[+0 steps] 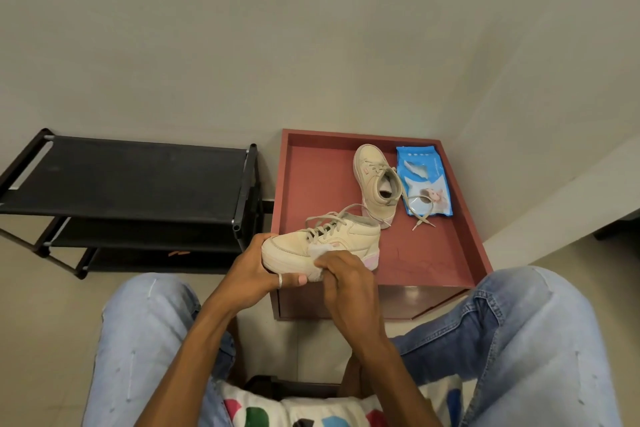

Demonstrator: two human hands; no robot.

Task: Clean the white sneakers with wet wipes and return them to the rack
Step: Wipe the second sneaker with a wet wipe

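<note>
My left hand grips the toe and sole of a cream-white sneaker, held on its side above the front left corner of the red tray table. My right hand pinches a crumpled white wet wipe against the sneaker's side near the sole. The second sneaker lies on the tray farther back, laces loose. A blue wet wipe pack lies to its right.
A black three-tier shoe rack stands to the left of the tray table, against the wall. My knees in light jeans frame the tray on both sides. A dark object lies on the rack's bottom shelf.
</note>
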